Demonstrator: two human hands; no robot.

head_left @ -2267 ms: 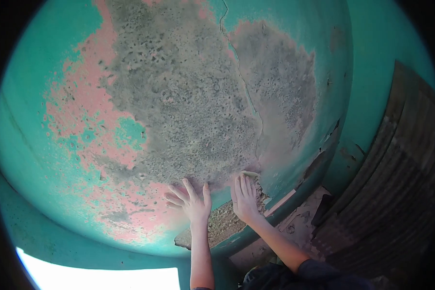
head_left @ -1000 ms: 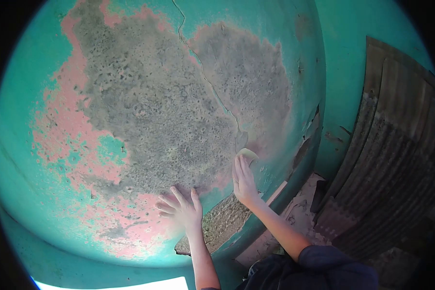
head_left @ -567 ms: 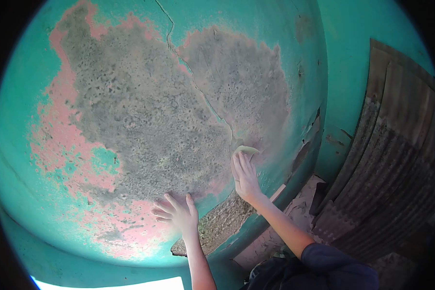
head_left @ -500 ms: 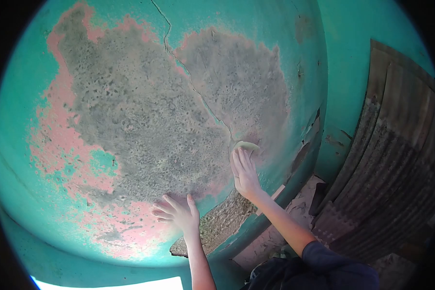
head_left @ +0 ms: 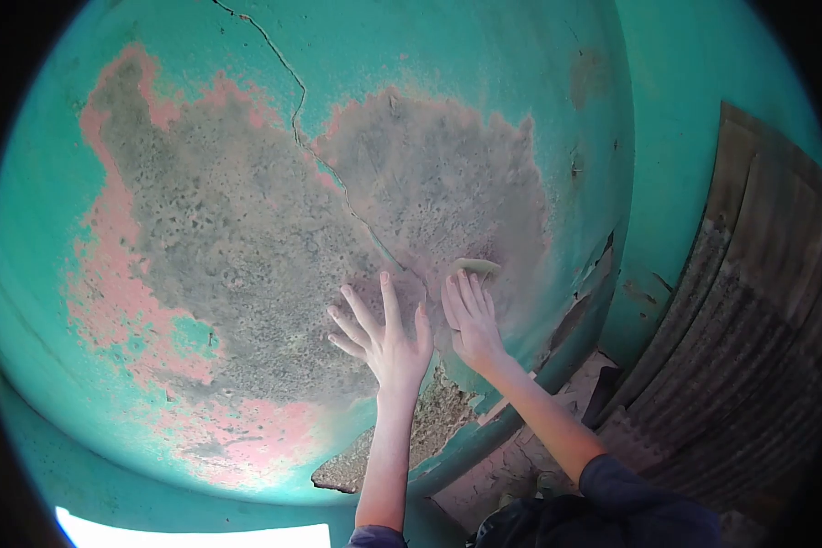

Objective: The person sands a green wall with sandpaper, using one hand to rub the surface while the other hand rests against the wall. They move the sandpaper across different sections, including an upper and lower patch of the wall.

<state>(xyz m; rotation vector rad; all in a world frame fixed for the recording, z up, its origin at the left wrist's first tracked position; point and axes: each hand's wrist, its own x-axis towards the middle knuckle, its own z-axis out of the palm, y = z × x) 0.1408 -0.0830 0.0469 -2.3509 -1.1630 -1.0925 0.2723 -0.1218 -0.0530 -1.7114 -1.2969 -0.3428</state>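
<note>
My right hand (head_left: 473,321) presses a pale piece of sandpaper (head_left: 478,266) flat against the wall (head_left: 411,173). Only the sheet's upper edge shows past my fingertips; the rest is under the hand. To its left, my left hand (head_left: 388,338) lies open with fingers spread over the bare grey patch, holding nothing. Green paint surrounds this patch, with pink undercoat along its ragged border. A crack (head_left: 345,187) runs down the wall from the top and ends near my hands. Both hands look dusty.
Below my hands, a broken area of rough plaster (head_left: 438,416) is exposed. Rusty corrugated metal sheets (head_left: 740,338) lean on the right wall. Debris (head_left: 484,466) lies on the floor at the wall's base. A bright white area (head_left: 192,537) shows at the lower left.
My left hand has moved up and right, closer to my right hand. The right hand with the sandpaper has shifted slightly on the wall. The camera view has tilted up a little.
</note>
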